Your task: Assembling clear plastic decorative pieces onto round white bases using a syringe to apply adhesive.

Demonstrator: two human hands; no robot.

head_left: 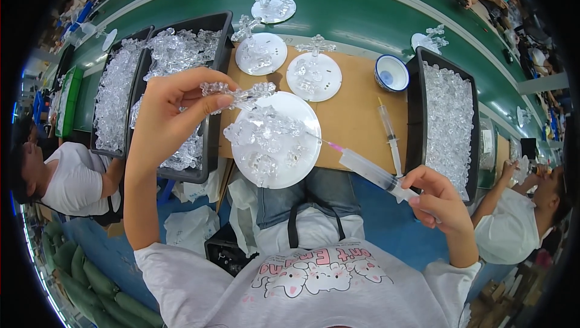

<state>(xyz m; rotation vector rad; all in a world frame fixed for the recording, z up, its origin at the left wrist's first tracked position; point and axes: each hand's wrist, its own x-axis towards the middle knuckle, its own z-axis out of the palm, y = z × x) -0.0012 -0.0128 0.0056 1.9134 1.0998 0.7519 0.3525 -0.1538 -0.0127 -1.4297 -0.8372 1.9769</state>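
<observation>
My left hand (181,107) pinches a clear, cross-shaped plastic piece (257,92) between thumb and fingers. It is above a white round disc (308,168) that carries a clear, faceted plastic cluster (269,138). Whether the cross joins the cluster I cannot tell. My right hand (440,201) is closed around the plunger end of a large syringe (370,168). The syringe's pink-based needle points left, and its tip reaches the cluster's right side. Nearby on the brown cardboard lies a thinner syringe (388,131) with a yellow tip.
Black bins (208,174) of clear plastic pieces stand at the left, and another bin (417,116) at the right. Beyond my disc are several finished-looking white discs (329,89) with clear crosses. A blue-and-white bowl (391,73) sits beside the right bin. People work on both sides.
</observation>
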